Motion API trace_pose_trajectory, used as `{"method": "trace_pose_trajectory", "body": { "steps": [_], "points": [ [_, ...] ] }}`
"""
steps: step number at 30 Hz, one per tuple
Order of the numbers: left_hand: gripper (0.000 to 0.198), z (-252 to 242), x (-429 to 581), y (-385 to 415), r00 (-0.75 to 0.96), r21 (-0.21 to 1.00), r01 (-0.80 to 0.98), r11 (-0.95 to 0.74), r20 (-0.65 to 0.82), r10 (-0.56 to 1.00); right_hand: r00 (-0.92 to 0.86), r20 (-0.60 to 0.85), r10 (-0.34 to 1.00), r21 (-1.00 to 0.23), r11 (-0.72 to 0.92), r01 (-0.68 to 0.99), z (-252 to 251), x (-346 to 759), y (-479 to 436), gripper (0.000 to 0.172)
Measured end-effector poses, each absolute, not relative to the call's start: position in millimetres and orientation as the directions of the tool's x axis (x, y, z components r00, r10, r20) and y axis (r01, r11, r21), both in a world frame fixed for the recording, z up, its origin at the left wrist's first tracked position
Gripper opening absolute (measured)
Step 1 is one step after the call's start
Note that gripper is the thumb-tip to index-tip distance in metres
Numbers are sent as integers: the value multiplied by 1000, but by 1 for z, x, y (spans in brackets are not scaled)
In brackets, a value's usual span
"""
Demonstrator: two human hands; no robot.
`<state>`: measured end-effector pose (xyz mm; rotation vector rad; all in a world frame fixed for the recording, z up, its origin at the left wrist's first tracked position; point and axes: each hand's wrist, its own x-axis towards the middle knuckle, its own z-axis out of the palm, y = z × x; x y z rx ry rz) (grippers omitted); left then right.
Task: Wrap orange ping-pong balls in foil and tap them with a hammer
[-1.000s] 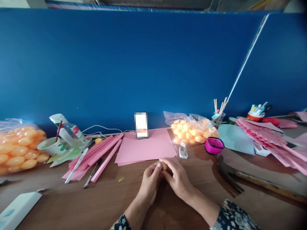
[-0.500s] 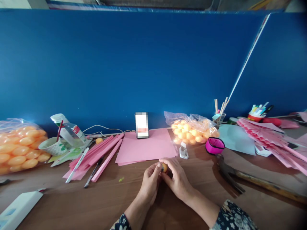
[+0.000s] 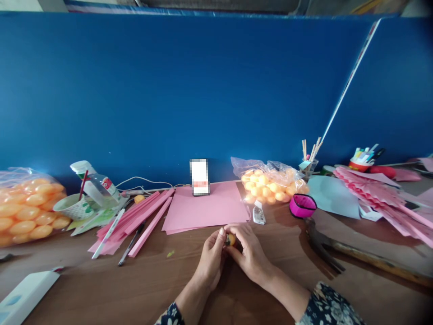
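Orange rounded piece is held above the table, just on the near side of the stacked pink sheets, between the person's two hands. Handling of the item is judged to be in progress: it is in hand, not set down, and neither hand is free of it. No completed step can be certified, since the fingers hide most of the item. What is left appears to include at least the handling of this piece and its release. Many similar orange pieces lie in the right-side bag and the left-side bag; one loose round orange item rests near the white cable. Whether any of these has been worked on cannot be determined.

Condition of fingers: the left hand is drawn in narrow, its thumb upright at the item's left side; its other fingers are largely concealed. The right hand is curved about the opposite side, index finger arched over the far edge and thumb below, holding the same item.

Appearance of item: small, rounded, yellow-orange, with a dark, uneven patch on the side toward the left thumb. Whether that patch is a marking, an opening or an attached part cannot be told.
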<state>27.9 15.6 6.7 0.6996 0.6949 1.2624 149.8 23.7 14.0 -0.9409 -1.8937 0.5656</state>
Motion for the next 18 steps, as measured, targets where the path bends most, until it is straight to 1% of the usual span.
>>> {"method": "trace_pose_trajectory", "body": {
  "steps": [6,10,12,16,18],
  "points": [
    [19,7,27,15,185,777,-610,153,-48,981,-261,527,809,-714,588,380,11,149,23,37],
    [21,7,27,16,186,768,-617,169,-67,980,-239,509,827,-741,562,366,8,149,23,45],
    [24,7,27,16,177,762,-622,181,-88,980,-229,519,824,-738,567,367,7,149,24,42],
    [34,4,27,16,101,759,-621,195,-170,980,-242,532,811,-718,584,379,7,149,26,32],
    [32,3,28,17,80,762,-622,182,-169,982,-249,526,813,-715,582,387,8,150,26,31]
  ]
}}
